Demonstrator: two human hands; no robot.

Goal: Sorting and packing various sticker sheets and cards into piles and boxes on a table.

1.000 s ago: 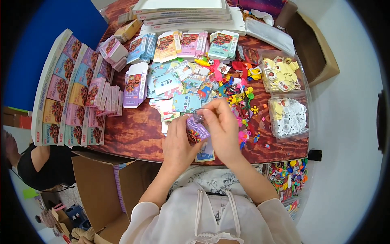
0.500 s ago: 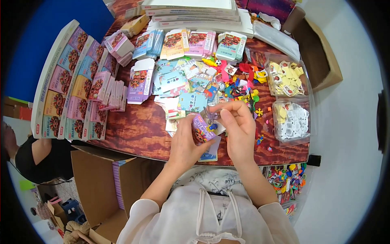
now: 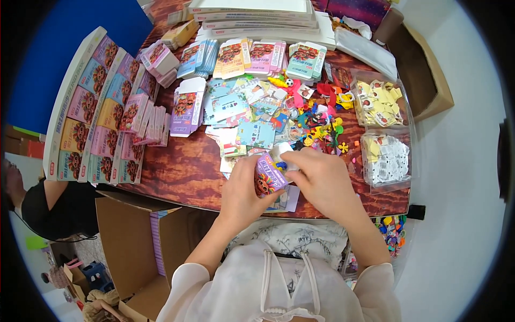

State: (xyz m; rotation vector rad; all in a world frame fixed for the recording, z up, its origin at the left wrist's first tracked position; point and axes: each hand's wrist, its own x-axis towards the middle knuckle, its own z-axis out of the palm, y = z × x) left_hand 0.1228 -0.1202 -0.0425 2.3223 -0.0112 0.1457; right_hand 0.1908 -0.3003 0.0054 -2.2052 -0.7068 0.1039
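My left hand (image 3: 238,188) is wrapped around a small purple cardboard box (image 3: 266,181), its open end tilted up and to the right. A blue toy (image 3: 281,166) shows inside the opening, and pale flaps stand out around it. Thumb and curled fingers of my right hand (image 3: 324,174) are closed at that open end, gripping around the flaps; whether something small is also between them is hidden. Under the box lie a few printed cards (image 3: 291,199). Just beyond the hands is a spread of picture cards (image 3: 256,134), with a heap of small colourful plastic toys (image 3: 319,121) to its right.
Flattened boxes (image 3: 188,110) stand in stacks at the back and left. Display trays of filled boxes (image 3: 86,104) line the left edge. Clear trays on the right hold yellow pieces (image 3: 380,104) and white packets (image 3: 387,160). An open carton (image 3: 126,241) sits below left; another person is beyond it.
My right hand has come down onto the box's open end, its elbow swinging outward. The small purple-grey toy it pinched above the box is out of sight. My left hand keeps holding the box.
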